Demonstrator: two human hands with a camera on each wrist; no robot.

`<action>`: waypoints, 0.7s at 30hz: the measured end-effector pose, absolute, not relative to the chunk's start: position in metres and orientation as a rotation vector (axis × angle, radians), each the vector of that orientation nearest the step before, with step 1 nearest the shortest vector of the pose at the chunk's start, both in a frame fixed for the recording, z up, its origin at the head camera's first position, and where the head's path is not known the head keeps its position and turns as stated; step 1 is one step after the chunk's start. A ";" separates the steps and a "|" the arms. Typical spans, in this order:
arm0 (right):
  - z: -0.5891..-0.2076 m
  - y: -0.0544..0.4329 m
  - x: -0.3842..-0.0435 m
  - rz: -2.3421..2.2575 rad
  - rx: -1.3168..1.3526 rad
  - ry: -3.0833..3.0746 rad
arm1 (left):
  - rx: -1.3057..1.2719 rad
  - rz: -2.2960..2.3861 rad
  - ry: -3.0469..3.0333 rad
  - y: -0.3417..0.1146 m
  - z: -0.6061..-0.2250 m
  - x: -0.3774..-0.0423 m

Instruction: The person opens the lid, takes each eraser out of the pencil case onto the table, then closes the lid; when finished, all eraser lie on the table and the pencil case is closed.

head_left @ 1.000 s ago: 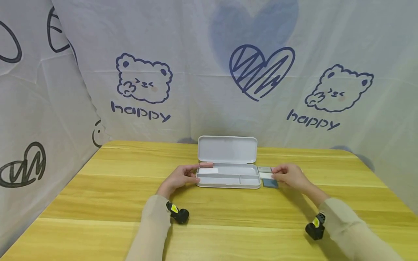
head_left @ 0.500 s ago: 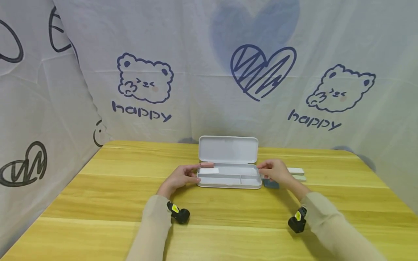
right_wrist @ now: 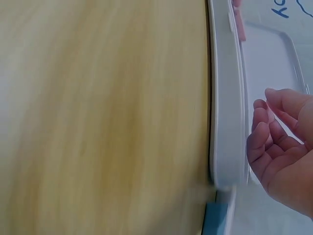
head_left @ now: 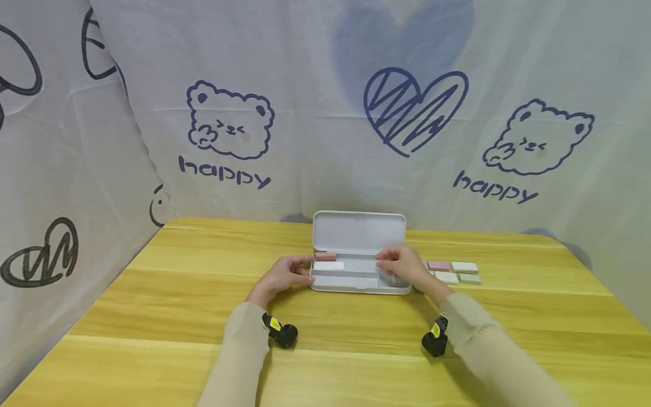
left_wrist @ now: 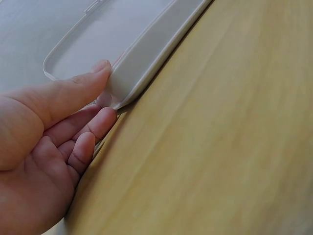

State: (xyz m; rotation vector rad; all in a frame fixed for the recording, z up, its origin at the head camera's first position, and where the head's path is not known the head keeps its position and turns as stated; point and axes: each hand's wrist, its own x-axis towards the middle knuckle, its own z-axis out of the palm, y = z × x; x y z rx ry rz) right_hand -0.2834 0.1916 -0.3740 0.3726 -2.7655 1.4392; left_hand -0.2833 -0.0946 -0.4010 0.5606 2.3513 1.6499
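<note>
A white pencil case [head_left: 351, 290] stands with its lid [head_left: 358, 230] raised. Its left end is held by my left hand [head_left: 281, 278]; in the left wrist view the thumb lies on the rim and the fingers on the end wall. A pink block [head_left: 325, 256] and a white block [head_left: 329, 265], like erasers, lie inside at the left of the back compartment. My right hand [head_left: 406, 265] is over the case's right part, thumb and forefinger tips close together. In the right wrist view its fingers [right_wrist: 261, 134] are curled; I cannot tell whether something small is between the tips.
Right of the case, small blocks lie in two rows on the wooden table [head_left: 335, 350]: a pink one [head_left: 439, 265], white ones [head_left: 464, 267] and a pale green one [head_left: 469, 279]. A blue block [right_wrist: 215, 218] shows beside the case's end. A printed curtain [head_left: 315, 113] hangs behind.
My right hand has moved left, from the small blocks beside the case to above its right part, uncovering more of the blocks. The left hand keeps its hold on the case.
</note>
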 end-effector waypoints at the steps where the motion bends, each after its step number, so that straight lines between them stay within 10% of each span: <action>1: -0.373 0.188 -0.284 1.450 0.379 -2.764 | 0.550 1.653 2.351 -0.095 -0.401 -0.283; 21: -0.376 0.129 -0.303 1.670 0.297 -2.744 | 0.539 1.654 2.364 -0.094 -0.402 -0.285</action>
